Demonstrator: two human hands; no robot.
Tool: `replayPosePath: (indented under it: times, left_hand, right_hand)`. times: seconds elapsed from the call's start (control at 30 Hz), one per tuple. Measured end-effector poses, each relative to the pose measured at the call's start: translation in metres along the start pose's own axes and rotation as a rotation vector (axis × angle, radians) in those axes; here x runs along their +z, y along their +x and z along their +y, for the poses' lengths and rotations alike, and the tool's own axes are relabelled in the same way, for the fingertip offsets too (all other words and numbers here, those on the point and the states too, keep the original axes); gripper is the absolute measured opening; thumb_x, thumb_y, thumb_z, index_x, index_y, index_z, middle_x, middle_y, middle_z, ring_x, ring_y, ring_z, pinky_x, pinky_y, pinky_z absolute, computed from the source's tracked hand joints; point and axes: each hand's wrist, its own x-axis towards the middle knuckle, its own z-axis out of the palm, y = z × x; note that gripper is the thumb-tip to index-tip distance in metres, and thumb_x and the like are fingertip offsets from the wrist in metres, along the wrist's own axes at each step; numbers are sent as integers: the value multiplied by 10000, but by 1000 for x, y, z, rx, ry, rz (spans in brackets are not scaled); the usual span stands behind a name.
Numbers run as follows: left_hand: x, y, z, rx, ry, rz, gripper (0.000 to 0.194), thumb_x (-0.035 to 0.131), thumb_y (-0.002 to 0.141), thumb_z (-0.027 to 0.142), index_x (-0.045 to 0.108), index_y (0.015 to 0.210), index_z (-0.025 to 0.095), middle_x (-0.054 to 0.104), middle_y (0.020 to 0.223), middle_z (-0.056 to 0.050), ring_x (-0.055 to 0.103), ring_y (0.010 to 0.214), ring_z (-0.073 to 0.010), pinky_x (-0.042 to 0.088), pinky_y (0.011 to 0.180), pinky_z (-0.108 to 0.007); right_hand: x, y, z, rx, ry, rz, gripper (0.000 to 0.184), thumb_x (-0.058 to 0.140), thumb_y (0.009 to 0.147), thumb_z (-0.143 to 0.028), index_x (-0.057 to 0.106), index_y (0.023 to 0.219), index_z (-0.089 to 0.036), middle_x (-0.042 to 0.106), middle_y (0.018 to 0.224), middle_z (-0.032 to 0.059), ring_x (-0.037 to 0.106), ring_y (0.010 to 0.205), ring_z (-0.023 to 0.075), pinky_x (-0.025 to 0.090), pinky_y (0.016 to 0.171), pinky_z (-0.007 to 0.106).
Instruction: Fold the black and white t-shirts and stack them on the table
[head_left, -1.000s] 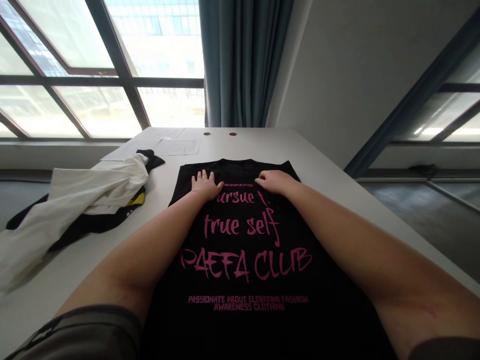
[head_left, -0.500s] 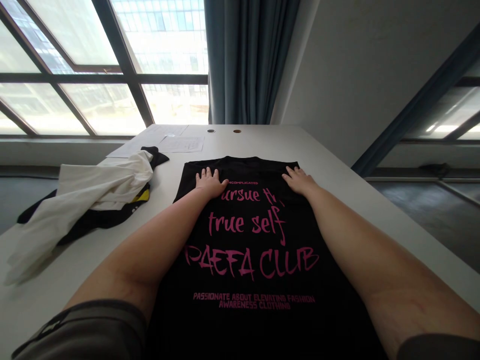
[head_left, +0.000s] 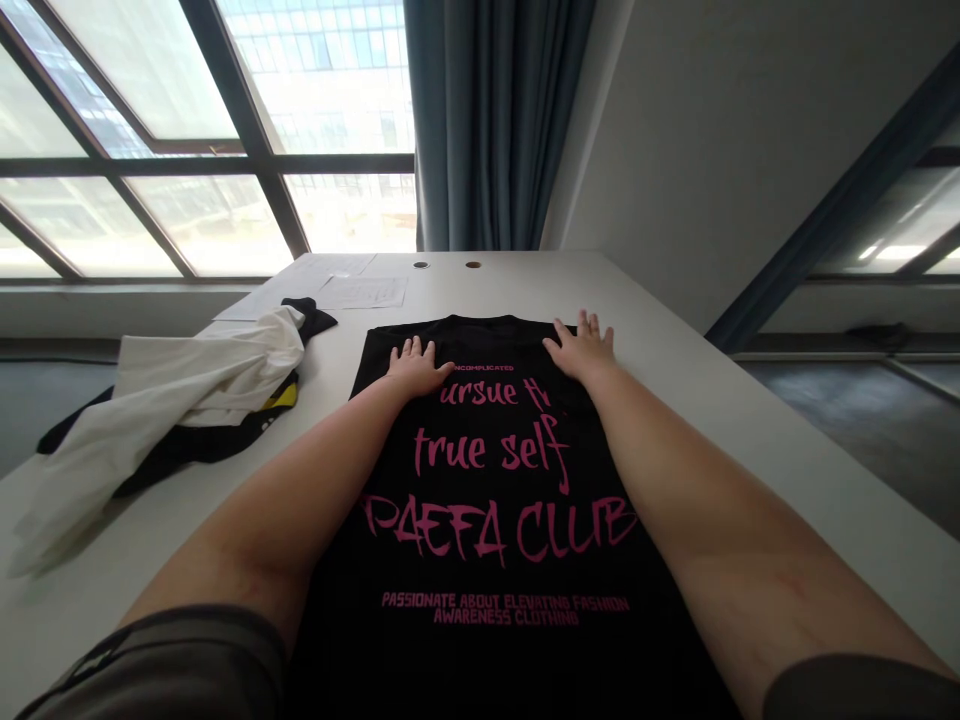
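A black T-shirt (head_left: 480, 480) with pink lettering lies spread on the white table, its collar end toward the window. My left hand (head_left: 416, 369) rests flat on its upper left part, fingers spread. On the upper right corner lies my right hand (head_left: 582, 348), also open, with its fingertips reaching past the shirt's top edge. The shirt's sides are partly hidden under my forearms, and its lower end runs out of view toward me.
To the left a heap of white and black clothes (head_left: 202, 375) with a yellow patch lies on the white table (head_left: 720, 480). Papers (head_left: 364, 292) lie at the far left, near two round holes in the tabletop. A blue curtain (head_left: 495, 120) hangs behind.
My right hand has shifted slightly left and away from me, its fingers now spread at the shirt's corner. My left hand stays in nearly the same place on the shirt.
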Motion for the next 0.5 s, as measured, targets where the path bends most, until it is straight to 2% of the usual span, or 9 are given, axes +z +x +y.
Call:
replayPosePath:
  times: [0.07, 0.13, 0.2, 0.3, 0.4, 0.5]
  left_hand:
    - [-3, 1, -6, 38, 12, -4, 815, 238, 1047, 656, 247, 1704, 172, 149, 1773, -158, 116, 1646, -336, 151, 1313, -549]
    - [-8, 0, -11, 86, 36, 0, 717, 247, 1072, 560, 299, 1688, 197, 209, 1766, -134, 181, 1636, -318, 213, 1303, -513]
    - [-16, -5, -14, 119, 73, 31, 658, 307, 1065, 519, 402, 1641, 217, 303, 1741, -119, 297, 1597, -321, 294, 1273, -479]
    - [-29, -17, -10, 59, 137, 104, 636, 440, 1009, 577, 580, 1501, 199, 525, 1593, -163, 516, 1438, -362, 438, 1170, -470]
    - [-38, -26, 1, 2, 148, 45, 607, 533, 963, 570, 654, 1394, 159, 693, 1370, -201, 645, 1273, -388, 526, 1061, -475]
    - [-38, -28, 9, -8, 120, 0, 499, 521, 972, 443, 687, 1332, 140, 726, 1313, -202, 686, 1214, -379, 553, 1014, -459]
  right_hand:
    - [-1, -5, -10, -192, 8, -88, 750, 255, 1057, -671, 234, 1716, -315, 91, 1792, 107, 71, 1641, 367, 108, 1288, 640]
    - [0, -8, -19, -304, 12, -223, 721, 257, 1061, -670, 210, 1715, -370, 98, 1793, 72, 98, 1640, 358, 124, 1285, 650]
    - [2, -8, -25, -316, -2, -279, 710, 251, 1061, -678, 197, 1712, -401, 72, 1796, 52, 78, 1641, 370, 107, 1271, 691]
    - [4, -8, -30, -288, -13, -277, 709, 242, 1064, -679, 181, 1714, -404, 49, 1796, 49, 60, 1641, 377, 98, 1261, 712]
    - [4, -8, -29, -294, -10, -274, 710, 242, 1064, -682, 184, 1714, -403, 55, 1796, 45, 65, 1642, 369, 102, 1267, 701]
    - [3, -9, -27, -302, -6, -259, 715, 257, 1062, -685, 200, 1713, -395, 69, 1795, 52, 79, 1640, 375, 107, 1267, 701]
